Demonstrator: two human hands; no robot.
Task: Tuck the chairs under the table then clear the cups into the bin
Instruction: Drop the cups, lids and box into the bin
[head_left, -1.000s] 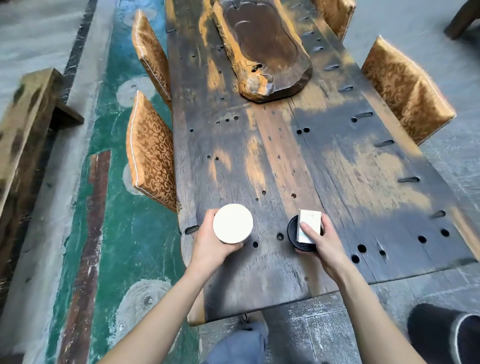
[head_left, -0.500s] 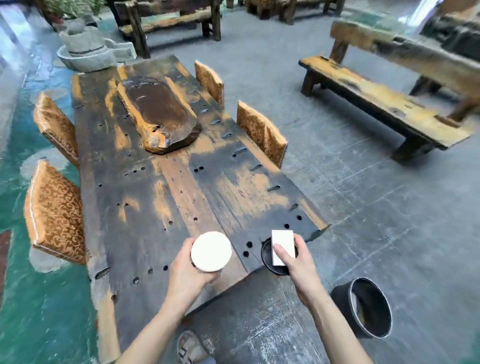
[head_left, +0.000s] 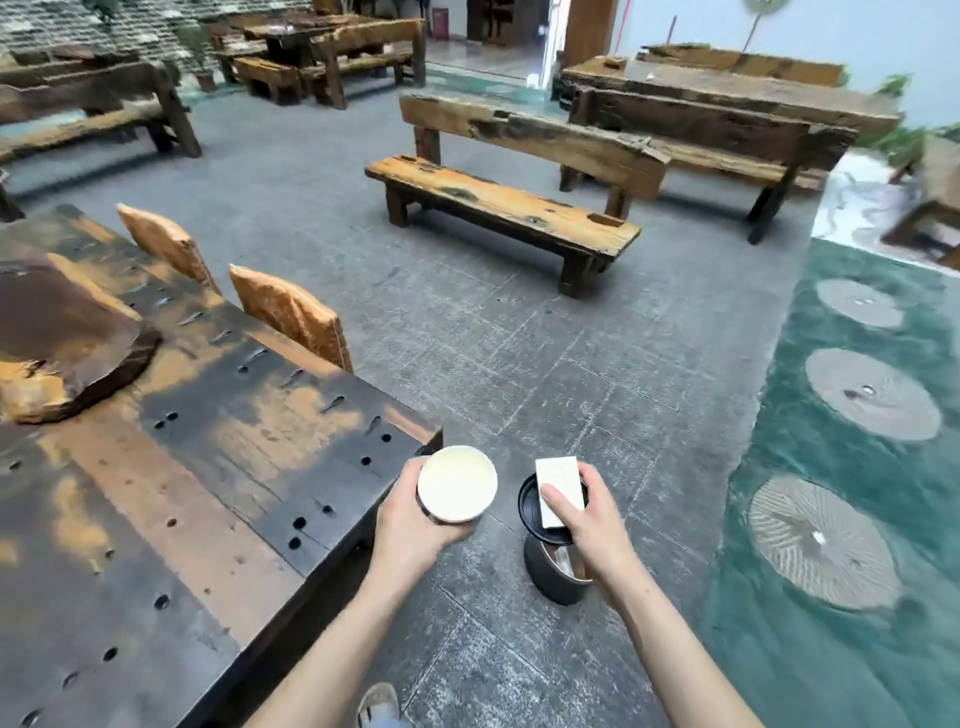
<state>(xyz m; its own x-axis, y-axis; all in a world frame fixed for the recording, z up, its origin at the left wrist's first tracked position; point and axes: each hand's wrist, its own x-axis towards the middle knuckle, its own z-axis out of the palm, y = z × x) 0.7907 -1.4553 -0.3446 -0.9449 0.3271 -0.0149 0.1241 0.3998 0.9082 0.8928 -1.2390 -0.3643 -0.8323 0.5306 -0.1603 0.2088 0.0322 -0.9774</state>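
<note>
The left hand (head_left: 410, 525) grips a white cup (head_left: 457, 483) past the worktop (head_left: 218, 467) corner. The right hand (head_left: 592, 519) grips a black cup (head_left: 530, 512) and white card (head_left: 560, 491), directly above the bin (head_left: 550, 571).

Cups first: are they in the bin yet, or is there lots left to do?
Not yet, but close. Done: the two chairs in view sit tucked against the table. In hand: the left hand holds a white cup, and the right hand holds a black-lidded cup with a white card on top, right above the bin. Left: drop both in.
</note>
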